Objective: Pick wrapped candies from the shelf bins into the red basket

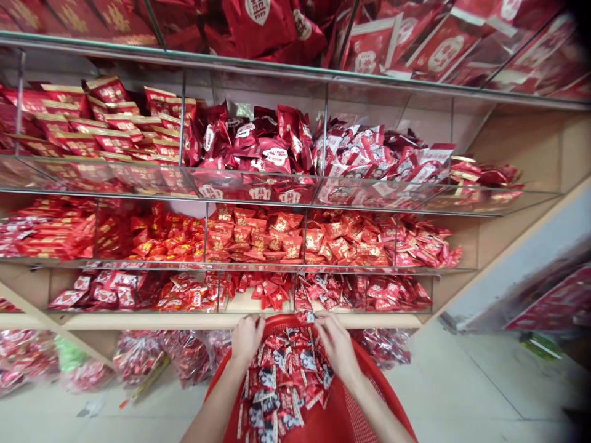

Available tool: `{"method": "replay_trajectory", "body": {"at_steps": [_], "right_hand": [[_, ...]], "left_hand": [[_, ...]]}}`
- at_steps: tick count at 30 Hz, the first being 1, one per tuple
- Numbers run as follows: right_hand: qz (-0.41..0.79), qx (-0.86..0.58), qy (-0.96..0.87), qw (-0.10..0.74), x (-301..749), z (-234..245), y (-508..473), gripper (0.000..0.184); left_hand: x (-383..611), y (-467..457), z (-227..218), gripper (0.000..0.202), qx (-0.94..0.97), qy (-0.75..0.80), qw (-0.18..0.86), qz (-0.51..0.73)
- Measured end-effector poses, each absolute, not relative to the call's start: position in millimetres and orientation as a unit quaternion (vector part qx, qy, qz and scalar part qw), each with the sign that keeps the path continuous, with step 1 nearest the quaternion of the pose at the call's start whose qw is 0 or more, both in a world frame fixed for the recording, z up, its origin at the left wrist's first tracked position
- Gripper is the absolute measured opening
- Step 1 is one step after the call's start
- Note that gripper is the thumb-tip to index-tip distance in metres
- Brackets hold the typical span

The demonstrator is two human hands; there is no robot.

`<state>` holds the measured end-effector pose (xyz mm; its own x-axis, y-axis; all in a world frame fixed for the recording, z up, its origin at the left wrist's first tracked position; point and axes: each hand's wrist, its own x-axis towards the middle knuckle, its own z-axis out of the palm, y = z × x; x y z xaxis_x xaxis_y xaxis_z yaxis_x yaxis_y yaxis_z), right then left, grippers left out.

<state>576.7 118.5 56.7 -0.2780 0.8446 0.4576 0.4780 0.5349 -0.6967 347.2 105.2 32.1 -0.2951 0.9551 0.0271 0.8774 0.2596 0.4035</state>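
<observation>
A red plastic basket (344, 406) sits low in front of me, heaped with small red-and-white sweet packets (281, 381). My left hand (247, 338) rests at the basket's far rim, its fingers curled down, and I cannot tell whether they grip anything. My right hand (335, 344) is at the same rim, its fingertips at a small red packet (305, 317) lying on top of the heap. That packet seems pinched, though the fingers partly hide it.
Glass-fronted shelves of red packets, sorted into bins (258, 237), stand directly beyond the basket behind a pale wooden ledge (184, 321). Clear bags of red packets (189, 357) stand on the tiled floor below the shelves. More red packaging leans at the right.
</observation>
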Motion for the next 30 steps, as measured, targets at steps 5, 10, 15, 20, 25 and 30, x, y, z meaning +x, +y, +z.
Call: {"method": "replay_trajectory", "body": {"at_steps": [5,10,15,20,25,30], "right_hand": [[0.226,-0.365,-0.812,0.396,566,48,103,0.022],[0.205,-0.313,-0.838,0.398,563,42,98,0.026],[0.218,-0.311,-0.826,0.417,558,39,95,0.025],[0.349,-0.427,-0.682,0.481,551,40,96,0.031],[0.369,-0.455,-0.668,0.459,553,38,98,0.026],[0.362,-0.459,-0.664,0.466,555,35,99,0.026]], "left_hand": [[355,103,49,0.046,0.557,0.753,0.152,0.314],[375,103,56,0.052,0.484,0.581,0.481,0.443],[383,98,60,0.049,0.453,0.507,0.588,0.438],[386,98,58,0.044,0.429,0.478,0.596,0.482],[390,98,52,0.038,0.447,0.461,0.586,0.495],[393,98,51,0.036,0.475,0.477,0.544,0.501]]}}
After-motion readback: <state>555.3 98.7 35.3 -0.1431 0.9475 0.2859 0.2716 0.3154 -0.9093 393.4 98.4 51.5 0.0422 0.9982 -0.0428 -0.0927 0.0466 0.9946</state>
